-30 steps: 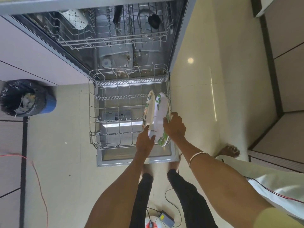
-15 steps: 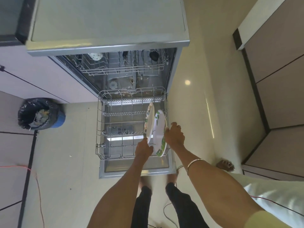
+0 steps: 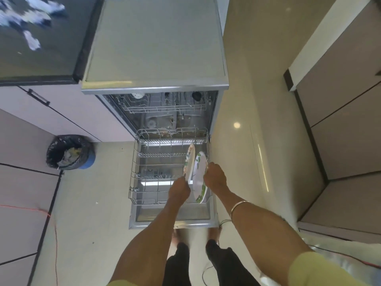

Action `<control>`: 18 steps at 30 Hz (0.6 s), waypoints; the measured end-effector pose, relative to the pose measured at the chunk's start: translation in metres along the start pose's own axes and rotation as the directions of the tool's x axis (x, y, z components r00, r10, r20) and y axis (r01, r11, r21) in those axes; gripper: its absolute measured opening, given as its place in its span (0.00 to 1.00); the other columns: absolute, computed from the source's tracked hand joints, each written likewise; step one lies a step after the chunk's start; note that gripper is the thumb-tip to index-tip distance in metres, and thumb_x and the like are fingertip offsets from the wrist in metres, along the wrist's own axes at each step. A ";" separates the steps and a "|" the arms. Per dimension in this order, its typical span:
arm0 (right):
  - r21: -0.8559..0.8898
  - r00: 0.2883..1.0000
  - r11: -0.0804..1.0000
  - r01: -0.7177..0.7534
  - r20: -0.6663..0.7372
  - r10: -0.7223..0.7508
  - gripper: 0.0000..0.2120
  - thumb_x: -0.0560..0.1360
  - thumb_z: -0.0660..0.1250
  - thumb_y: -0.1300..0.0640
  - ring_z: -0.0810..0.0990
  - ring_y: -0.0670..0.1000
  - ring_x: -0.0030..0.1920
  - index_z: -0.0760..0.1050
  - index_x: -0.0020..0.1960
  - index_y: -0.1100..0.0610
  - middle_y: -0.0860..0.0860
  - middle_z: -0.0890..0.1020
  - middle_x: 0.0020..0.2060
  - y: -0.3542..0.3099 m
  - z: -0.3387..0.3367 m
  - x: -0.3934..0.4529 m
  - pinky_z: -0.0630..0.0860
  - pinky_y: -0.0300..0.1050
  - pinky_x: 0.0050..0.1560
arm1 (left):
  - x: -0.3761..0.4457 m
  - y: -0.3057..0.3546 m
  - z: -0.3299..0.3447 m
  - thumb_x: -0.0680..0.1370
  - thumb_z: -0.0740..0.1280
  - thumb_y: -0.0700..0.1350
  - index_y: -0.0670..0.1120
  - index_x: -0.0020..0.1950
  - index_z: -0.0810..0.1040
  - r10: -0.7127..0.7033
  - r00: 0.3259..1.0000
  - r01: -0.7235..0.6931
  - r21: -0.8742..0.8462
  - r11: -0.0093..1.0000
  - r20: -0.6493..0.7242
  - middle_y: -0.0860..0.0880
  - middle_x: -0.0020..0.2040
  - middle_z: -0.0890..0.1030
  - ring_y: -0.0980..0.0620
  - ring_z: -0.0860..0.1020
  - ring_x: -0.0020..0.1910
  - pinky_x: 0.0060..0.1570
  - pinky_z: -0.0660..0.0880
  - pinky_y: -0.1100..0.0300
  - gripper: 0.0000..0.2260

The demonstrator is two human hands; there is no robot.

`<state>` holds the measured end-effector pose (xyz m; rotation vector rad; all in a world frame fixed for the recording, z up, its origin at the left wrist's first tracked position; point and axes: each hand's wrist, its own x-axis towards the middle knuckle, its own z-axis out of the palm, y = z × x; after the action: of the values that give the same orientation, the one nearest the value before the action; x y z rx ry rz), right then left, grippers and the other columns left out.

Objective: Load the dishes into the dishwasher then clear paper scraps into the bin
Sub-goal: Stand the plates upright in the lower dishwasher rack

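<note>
We look down on an open dishwasher (image 3: 156,58), door dropped flat, lower rack (image 3: 135,162) pulled out over it toward us. Upper rack (image 3: 165,108) sits back inside the tub, with a few small items in it that we cannot make out.

Two plates stand on edge at the right side of the lower rack, close together. Left plate (image 3: 190,159): pale with a patterned rim, tilted slightly. Right plate (image 3: 199,174): white with green leaf marks, nearer us, its lower edge down among the wires.

Left hand (image 3: 179,189): fingers curled, pinching the near lower rim of the left plate. Right hand (image 3: 215,178): fingers curled over the right edge of the green-leaf plate, gripping it from the right. A metal bangle (image 3: 240,205) sits on the right forearm.

The rest of the lower rack, centre and left, shows only bare tines.

Bin (image 3: 69,152): on the floor to the left of the dishwasher, black liner over a blue body, crumpled pale scraps inside. Well apart from the rack.

Far left, a dark countertop (image 3: 41,58) carries blurred white paper scraps (image 3: 31,15)

A red cable (image 3: 51,219) trails across the floor at near left
</note>
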<state>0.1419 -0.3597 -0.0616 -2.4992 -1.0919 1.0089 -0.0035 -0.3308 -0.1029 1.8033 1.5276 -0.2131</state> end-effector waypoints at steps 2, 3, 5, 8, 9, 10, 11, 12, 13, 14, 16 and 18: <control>-0.022 0.999 0.999 0.038 0.025 -0.037 0.14 0.76 0.63 0.64 0.78 0.58 0.59 0.72 0.62 0.62 0.58 0.78 0.59 -0.010 -0.014 -0.008 0.74 0.45 0.53 | -0.014 0.005 -0.018 0.81 0.61 0.42 0.39 0.60 0.77 -0.015 1.000 0.015 0.022 1.000 -0.002 0.40 0.56 0.82 0.41 0.81 0.53 0.51 0.78 0.51 0.11; -0.033 0.997 0.997 0.063 0.035 -0.061 0.15 0.76 0.62 0.64 0.77 0.58 0.60 0.72 0.63 0.62 0.58 0.78 0.60 -0.016 -0.021 -0.013 0.74 0.44 0.54 | -0.022 0.007 -0.026 0.81 0.61 0.41 0.38 0.60 0.77 -0.020 1.000 0.020 0.030 0.999 -0.005 0.40 0.56 0.81 0.41 0.81 0.53 0.51 0.78 0.51 0.11; -0.064 0.994 0.993 0.098 0.049 -0.095 0.17 0.76 0.61 0.65 0.76 0.58 0.62 0.72 0.65 0.62 0.59 0.77 0.61 -0.029 -0.034 -0.022 0.74 0.47 0.58 | -0.035 0.009 -0.042 0.81 0.61 0.41 0.37 0.59 0.77 -0.033 0.999 0.034 0.044 0.998 -0.006 0.39 0.55 0.81 0.41 0.81 0.53 0.51 0.77 0.51 0.11; -0.115 0.989 0.985 0.131 0.085 -0.122 0.15 0.76 0.61 0.64 0.79 0.60 0.59 0.75 0.62 0.63 0.59 0.79 0.58 -0.060 -0.044 -0.031 0.77 0.48 0.55 | -0.050 0.007 -0.068 0.79 0.63 0.39 0.35 0.57 0.77 -0.063 0.998 0.063 0.035 0.997 -0.017 0.39 0.54 0.81 0.41 0.80 0.53 0.51 0.76 0.53 0.10; -0.132 0.984 0.979 0.157 0.107 -0.143 0.14 0.75 0.62 0.64 0.80 0.60 0.57 0.76 0.60 0.64 0.59 0.80 0.56 -0.071 -0.044 -0.032 0.78 0.48 0.54 | -0.053 0.005 -0.076 0.79 0.63 0.37 0.35 0.56 0.78 -0.072 0.997 0.072 0.026 0.997 -0.031 0.39 0.54 0.81 0.41 0.80 0.52 0.51 0.76 0.53 0.09; -0.155 0.978 0.971 0.183 0.130 -0.163 0.13 0.75 0.62 0.64 0.80 0.59 0.57 0.77 0.58 0.64 0.59 0.80 0.56 -0.083 -0.043 -0.032 0.80 0.48 0.54 | -0.055 0.002 -0.084 0.78 0.63 0.37 0.35 0.55 0.78 -0.078 0.996 0.079 0.022 0.997 -0.053 0.39 0.54 0.81 0.42 0.80 0.52 0.51 0.77 0.53 0.09; -0.182 0.971 0.959 0.217 0.140 -0.193 0.13 0.75 0.61 0.64 0.80 0.59 0.57 0.77 0.58 0.64 0.59 0.80 0.57 -0.093 -0.041 -0.031 0.80 0.49 0.55 | -0.058 -0.001 -0.093 0.78 0.62 0.37 0.36 0.56 0.78 -0.087 0.993 0.089 0.019 0.996 -0.078 0.39 0.53 0.81 0.42 0.80 0.52 0.51 0.77 0.53 0.09; -0.205 0.965 0.947 0.246 0.144 -0.220 0.13 0.75 0.61 0.64 0.80 0.58 0.57 0.76 0.59 0.64 0.58 0.80 0.57 -0.105 -0.040 -0.036 0.79 0.49 0.55 | -0.060 -0.004 -0.102 0.78 0.62 0.37 0.35 0.56 0.78 -0.084 0.992 0.086 0.021 0.996 -0.094 0.39 0.53 0.81 0.42 0.80 0.52 0.52 0.77 0.53 0.09; -0.221 0.958 0.935 0.277 0.141 -0.250 0.13 0.75 0.61 0.64 0.80 0.58 0.57 0.76 0.58 0.63 0.58 0.80 0.57 -0.116 -0.039 -0.042 0.79 0.49 0.54 | -0.063 -0.008 -0.112 0.78 0.63 0.37 0.35 0.55 0.79 -0.074 0.992 0.077 0.025 0.997 -0.104 0.39 0.53 0.81 0.43 0.80 0.52 0.52 0.78 0.53 0.09; -0.239 0.951 0.922 0.305 0.135 -0.279 0.12 0.75 0.61 0.64 0.80 0.59 0.56 0.77 0.57 0.63 0.58 0.81 0.55 -0.127 -0.037 -0.050 0.79 0.49 0.52 | -0.065 -0.013 -0.122 0.78 0.64 0.37 0.35 0.55 0.79 -0.066 0.991 0.070 0.032 0.997 -0.113 0.40 0.54 0.81 0.43 0.80 0.52 0.53 0.78 0.53 0.09; -0.281 0.934 0.891 0.358 0.117 -0.338 0.10 0.75 0.63 0.64 0.82 0.59 0.53 0.78 0.55 0.64 0.58 0.82 0.51 -0.149 -0.033 -0.064 0.80 0.49 0.48 | -0.070 -0.025 -0.143 0.78 0.63 0.37 0.36 0.57 0.78 -0.072 0.985 0.077 0.026 0.997 -0.156 0.40 0.57 0.80 0.43 0.80 0.54 0.53 0.77 0.54 0.10; -0.317 0.912 0.856 0.409 0.118 -0.392 0.10 0.75 0.63 0.64 0.83 0.59 0.52 0.78 0.55 0.64 0.58 0.83 0.51 -0.172 -0.023 -0.075 0.79 0.48 0.47 | -0.077 -0.046 -0.164 0.79 0.61 0.39 0.38 0.58 0.78 -0.075 0.976 0.082 0.025 0.996 -0.205 0.41 0.57 0.80 0.43 0.80 0.53 0.51 0.77 0.54 0.11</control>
<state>0.0254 -0.2925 0.0719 -2.3308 -1.8439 0.8172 -0.1201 -0.2870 0.0366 1.8388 1.7494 -0.0937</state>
